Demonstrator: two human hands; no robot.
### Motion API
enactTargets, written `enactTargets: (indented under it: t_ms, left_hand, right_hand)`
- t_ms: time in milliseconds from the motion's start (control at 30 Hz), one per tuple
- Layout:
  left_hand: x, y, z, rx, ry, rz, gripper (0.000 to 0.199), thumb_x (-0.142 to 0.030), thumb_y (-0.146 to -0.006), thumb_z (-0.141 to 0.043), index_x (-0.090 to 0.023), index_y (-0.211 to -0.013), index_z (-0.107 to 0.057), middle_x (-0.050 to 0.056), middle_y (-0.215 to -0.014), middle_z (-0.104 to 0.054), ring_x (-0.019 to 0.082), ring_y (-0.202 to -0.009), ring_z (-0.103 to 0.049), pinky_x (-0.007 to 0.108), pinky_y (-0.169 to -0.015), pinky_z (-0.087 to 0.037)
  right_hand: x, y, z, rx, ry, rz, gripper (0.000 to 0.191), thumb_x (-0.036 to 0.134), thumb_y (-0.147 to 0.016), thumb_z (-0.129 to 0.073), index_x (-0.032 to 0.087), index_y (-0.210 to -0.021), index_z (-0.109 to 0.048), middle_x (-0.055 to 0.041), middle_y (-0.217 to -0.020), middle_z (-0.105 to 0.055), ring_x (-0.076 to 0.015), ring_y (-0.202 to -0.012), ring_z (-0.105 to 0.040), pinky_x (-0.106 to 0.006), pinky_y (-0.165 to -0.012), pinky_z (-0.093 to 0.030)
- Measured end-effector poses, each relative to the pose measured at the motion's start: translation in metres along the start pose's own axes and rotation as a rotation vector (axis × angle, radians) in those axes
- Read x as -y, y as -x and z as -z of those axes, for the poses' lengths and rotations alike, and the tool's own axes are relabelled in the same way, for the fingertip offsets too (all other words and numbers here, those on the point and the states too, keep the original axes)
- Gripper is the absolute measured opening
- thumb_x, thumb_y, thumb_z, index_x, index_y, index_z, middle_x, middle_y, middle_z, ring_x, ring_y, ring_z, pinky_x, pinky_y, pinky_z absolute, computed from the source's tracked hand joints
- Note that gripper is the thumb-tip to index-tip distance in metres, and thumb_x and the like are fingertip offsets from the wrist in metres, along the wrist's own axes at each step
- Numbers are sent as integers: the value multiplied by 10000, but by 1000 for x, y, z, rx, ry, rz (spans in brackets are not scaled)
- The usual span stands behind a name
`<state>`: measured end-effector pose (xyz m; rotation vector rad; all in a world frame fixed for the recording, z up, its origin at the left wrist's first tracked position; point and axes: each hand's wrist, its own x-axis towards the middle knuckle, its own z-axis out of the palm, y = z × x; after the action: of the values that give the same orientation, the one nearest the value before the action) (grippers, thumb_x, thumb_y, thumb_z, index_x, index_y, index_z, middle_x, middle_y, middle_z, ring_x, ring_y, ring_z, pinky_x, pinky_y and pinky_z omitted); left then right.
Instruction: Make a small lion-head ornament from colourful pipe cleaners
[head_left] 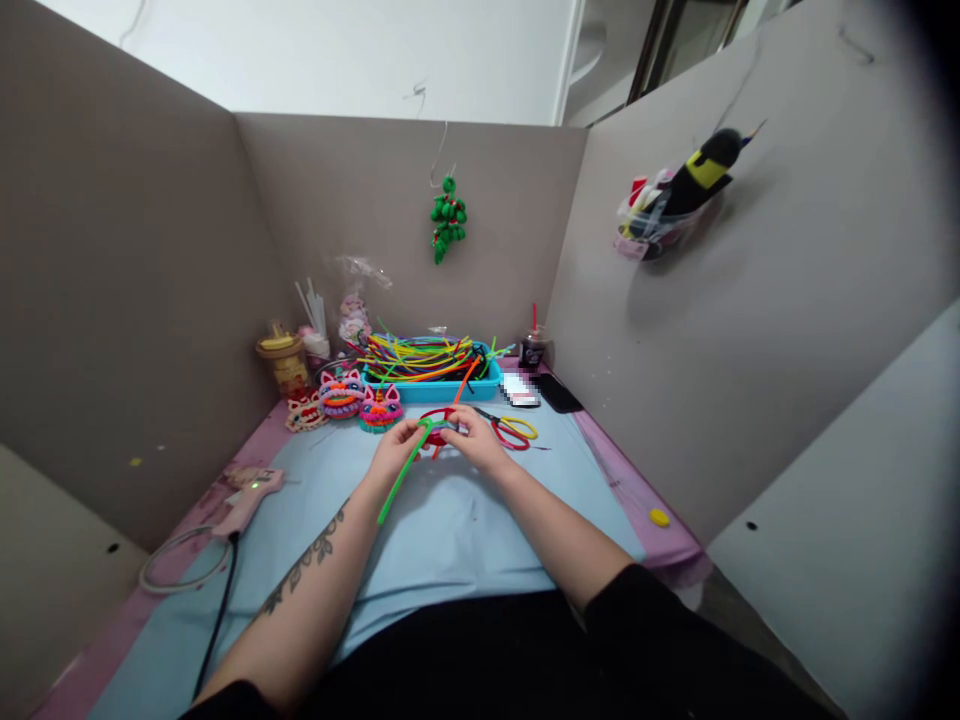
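Green and fuzzy, a thin strip (401, 482) slants down and to the left from the middle of the frame, its upper end bent by the fingertips of the left hand (397, 450). The left thumb and forefinger are together, clamped on the green strip near that bend, while its long tail hangs free below them, in front of the left wrist. Right of the bend, between the 2 hands, lies a small red piece (437, 437) with some grey-blue in it; the thumb and fingers of the right hand (471, 440) close on its right side. An orange strip (466, 381) runs past these fingers, rising toward the upper right and poking out a little below; whether any finger presses it, I cannot tell.

Just right of the right hand, scissors (517, 447) with 1 red and 1 yellow loop rest on the pale blue cloth (480, 540). Behind the hands, a blue tray (442, 392) holds many coloured strips (412, 358), and left of centre sit 3 fuzzy animal-like faces (341, 397). Beyond the scissors, toward the right, lies a flat black object (559, 393); a yellow disc (659, 518) is at lower right. At lower left is a pink glue gun (251, 500) with a green light, and at upper centre hangs a green ornament (448, 215).
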<state>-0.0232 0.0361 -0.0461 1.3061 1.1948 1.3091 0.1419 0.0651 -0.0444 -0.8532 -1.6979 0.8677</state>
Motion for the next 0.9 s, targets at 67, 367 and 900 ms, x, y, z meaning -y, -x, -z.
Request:
enactTargets:
  t_ms: [67,367,900]
  left_hand:
    - [3,0,0,-90,-94,-92,397,-497,-679,-632,-176,-891,-532,7,-753,-585,107,-589,-524,205,-496,-359]
    - [0,3,2,-79,-508,-510,159,-313,-772,-597,-193,-844,-672,49,-867,-595,155,-800,-565,269,-725,-462]
    - [5,-1,4,-14,-617,-505,151,-277,-795,-582,-231,-866,-707,53,-853,-692,182,-836,-604,303,-791,-460]
  right_hand:
    - [0,0,1,12,53,4,141,306,-717,-633,186,-724,-559,-58,-1029,-535,-197,-1057,-494,-337,-944,-362]
    - [-2,1,7,142,168,50,90,264,-754,-593,179,-742,-568,-54,-1013,-514,-179,-1009,-507,-298,-887,-399]
    - [-3,1,8,176,223,86,59,183,-768,-548,185,-781,-606,-68,-1107,-501,-183,-1096,-490,-338,-972,-365]
